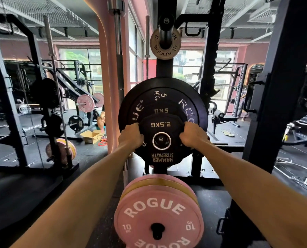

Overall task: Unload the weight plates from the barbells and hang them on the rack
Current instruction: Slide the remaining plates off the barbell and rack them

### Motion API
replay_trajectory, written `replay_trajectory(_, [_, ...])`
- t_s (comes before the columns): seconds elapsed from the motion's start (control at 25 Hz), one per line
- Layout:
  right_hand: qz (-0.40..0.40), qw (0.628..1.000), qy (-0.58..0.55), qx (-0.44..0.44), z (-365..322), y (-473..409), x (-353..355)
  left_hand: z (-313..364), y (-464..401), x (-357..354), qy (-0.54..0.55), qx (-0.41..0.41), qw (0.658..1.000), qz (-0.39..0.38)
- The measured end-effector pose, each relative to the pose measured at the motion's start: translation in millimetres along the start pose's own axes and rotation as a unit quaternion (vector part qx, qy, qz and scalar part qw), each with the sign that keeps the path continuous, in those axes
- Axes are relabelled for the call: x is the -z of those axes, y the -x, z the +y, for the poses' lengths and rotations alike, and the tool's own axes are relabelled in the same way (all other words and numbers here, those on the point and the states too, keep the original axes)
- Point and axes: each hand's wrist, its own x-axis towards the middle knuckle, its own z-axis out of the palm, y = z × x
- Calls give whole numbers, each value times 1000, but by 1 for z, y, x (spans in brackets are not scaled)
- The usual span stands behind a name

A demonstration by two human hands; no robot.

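Black iron in both fists: the left hand [130,136] and right hand [192,136] curl tight round opposite edges of a small 2.5 kg plate [160,140], its centre hole already over the rack's middle peg [161,140]. Gripping both sides likely keeps the disc square on the peg as it goes on. It sits against larger black 5 kg plates [162,97] stored on the same peg. A small pale plate [162,49] hangs on the peg above; pink 10 kg plates [158,212] fill the one below.
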Motion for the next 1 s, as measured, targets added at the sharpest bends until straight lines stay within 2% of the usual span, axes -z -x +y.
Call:
replay_trajectory(0.6, [16,996,-33,76,19,108,76,43,135,78,-27,-26,998,44])
replay_trajectory(1.0, [13,998,-40,48,98,221,138,112,235,70,-56,-70,995,43])
